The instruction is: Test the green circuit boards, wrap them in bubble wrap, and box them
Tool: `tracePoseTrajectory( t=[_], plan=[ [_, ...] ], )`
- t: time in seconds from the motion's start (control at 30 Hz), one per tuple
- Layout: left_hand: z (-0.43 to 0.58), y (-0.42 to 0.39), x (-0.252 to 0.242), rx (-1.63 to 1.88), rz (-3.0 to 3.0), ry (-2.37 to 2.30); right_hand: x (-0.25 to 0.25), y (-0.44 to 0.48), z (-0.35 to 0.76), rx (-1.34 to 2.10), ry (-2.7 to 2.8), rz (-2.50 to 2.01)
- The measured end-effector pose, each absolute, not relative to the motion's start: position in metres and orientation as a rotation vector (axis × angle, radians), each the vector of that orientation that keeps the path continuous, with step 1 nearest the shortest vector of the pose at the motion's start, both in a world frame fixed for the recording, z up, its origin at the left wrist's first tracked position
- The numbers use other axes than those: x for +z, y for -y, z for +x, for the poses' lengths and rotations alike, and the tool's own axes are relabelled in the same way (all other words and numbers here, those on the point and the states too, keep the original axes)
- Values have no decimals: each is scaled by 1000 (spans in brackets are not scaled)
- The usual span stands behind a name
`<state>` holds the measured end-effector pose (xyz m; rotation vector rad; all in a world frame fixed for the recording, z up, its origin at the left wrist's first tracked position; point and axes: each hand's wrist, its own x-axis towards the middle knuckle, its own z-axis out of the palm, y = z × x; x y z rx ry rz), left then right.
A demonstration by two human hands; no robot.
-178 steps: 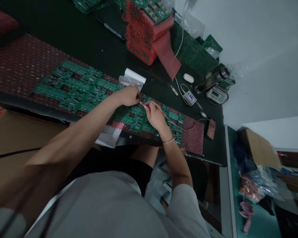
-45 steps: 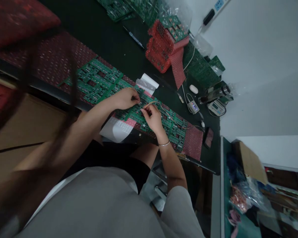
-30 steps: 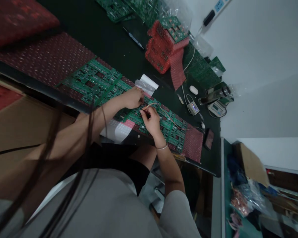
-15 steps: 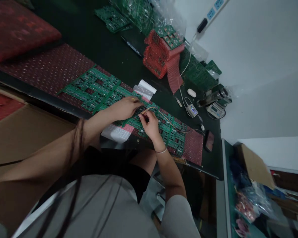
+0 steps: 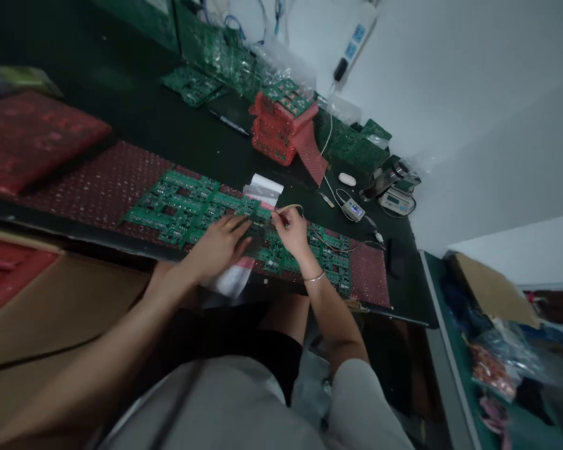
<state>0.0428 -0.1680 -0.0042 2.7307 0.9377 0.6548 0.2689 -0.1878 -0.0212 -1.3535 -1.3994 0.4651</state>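
Observation:
A row of green circuit boards (image 5: 192, 209) lies on red bubble wrap (image 5: 143, 164) along the front of the dark table. Over the middle boards is my left hand (image 5: 218, 247), its fingers spread and nothing seen in them. Just right of it, my right hand (image 5: 291, 232) pinches a thin wire lead (image 5: 291, 206) between thumb and fingers. The lead loops back over the right-hand boards toward a small white device (image 5: 353, 210). Its tip is hidden at my fingertips. A white paper strip (image 5: 267, 183) shows beyond the boards, and another white sheet (image 5: 234, 279) hangs at the table edge.
Red-wrapped boards stand in a stack (image 5: 281, 128) at the back, near a pen (image 5: 229, 122). A larger red-wrapped bundle (image 5: 37, 140) lies at the left. Right of the stack are a white oval object (image 5: 347, 179), a glass bottle (image 5: 385, 180) and a meter (image 5: 396, 201).
My left hand has drawn back from the right hand and its fingers have spread. The right hand still pinches the lead. The camera view has shifted, so the table sits lower.

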Motion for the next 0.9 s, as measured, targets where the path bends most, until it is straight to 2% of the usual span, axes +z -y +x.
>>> tracePoseTrajectory(
  t=[0.13, 0.23, 0.47, 0.9],
  plan=[
    [6, 200, -15, 662, 2775, -1049, -19, 138, 264, 838, 1219, -1243],
    [-19, 213, -19, 688, 2821, -1026, -16, 110, 255, 913, 1216, -1240],
    [-52, 228, -11, 735, 2813, -948, -9, 102, 237, 443, 1671, -1631],
    [-51, 240, -9, 861, 2660, -894, -27, 96, 229, 209, 1791, -1634]
  ],
)
